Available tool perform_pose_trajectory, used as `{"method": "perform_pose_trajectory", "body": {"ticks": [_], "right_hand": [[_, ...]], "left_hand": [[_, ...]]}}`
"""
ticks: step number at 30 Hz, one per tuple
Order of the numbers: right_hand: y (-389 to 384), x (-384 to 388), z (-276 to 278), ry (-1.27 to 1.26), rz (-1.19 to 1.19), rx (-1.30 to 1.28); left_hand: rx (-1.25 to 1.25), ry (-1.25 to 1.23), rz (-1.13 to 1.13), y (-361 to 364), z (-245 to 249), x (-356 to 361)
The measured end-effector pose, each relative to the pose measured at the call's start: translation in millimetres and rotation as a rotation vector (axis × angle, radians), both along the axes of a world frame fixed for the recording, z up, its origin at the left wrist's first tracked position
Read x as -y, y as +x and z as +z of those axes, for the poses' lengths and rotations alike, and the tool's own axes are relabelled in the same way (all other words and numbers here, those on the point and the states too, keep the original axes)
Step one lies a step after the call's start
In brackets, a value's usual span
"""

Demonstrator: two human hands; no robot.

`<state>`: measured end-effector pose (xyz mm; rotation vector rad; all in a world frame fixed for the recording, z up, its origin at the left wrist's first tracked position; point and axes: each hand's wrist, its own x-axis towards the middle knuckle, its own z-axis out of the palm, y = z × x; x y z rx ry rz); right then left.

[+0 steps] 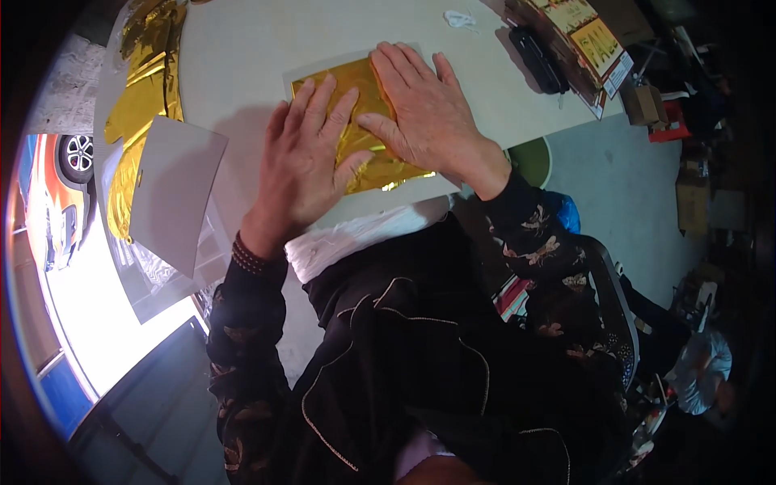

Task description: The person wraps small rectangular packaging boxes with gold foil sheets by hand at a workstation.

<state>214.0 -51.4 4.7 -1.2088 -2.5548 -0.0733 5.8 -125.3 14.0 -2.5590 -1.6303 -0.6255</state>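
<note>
You wear a black garment [412,356] with thin pale trim [488,381] curving across its front. Your left sleeve [246,331] and right sleeve [537,242] are black, with pale brownish floral shapes. A dark reddish-brown beaded bracelet [247,257] circles your left wrist.

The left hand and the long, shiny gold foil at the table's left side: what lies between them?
In the head view, a flat grey four-sided cardboard-like sheet lies between them, nearer the gold foil; bare pale tabletop separates it from the left hand.
</note>
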Motion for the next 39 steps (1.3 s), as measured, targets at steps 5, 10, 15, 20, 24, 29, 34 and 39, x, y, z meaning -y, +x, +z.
{"method": "perform_pose_trajectory", "body": {"ticks": [5, 10, 15, 20, 24, 29, 34, 39], "right_hand": [[-1, 0, -8, 0.124, 0.016, -0.095], [-4, 2, 2, -0.056, -0.013, -0.03], [-3, 1, -3, -0.025, -0.015, -0.003], [-2, -1, -3, -0.025, -0.012, 0.008], [-2, 0, -2, -0.032, -0.012, -0.013], [-1, 1, -1, -0.029, -0.002, -0.05], [-1, 0, 1, -0.036, 0.0, -0.044], [19, 4, 4, -0.168, 0.177, -0.409]], "left_hand": [[-0.017, 0.0, -0.004, -4, -4, 2], [-0.074, 0.102, 0.104, -14, -11, 1], [0.065, 0.131, 0.133, 13, -2, -7], [0.172, 0.054, 0.085, 38, -19, -13], [0.037, 0.039, 0.027, 27, -13, -7], [-0.044, -0.014, -0.031, 19, -9, -5], [-0.027, -0.005, -0.058, 17, -10, -5], [-0.034, 0.021, -0.075, 15, -12, -6]]}}
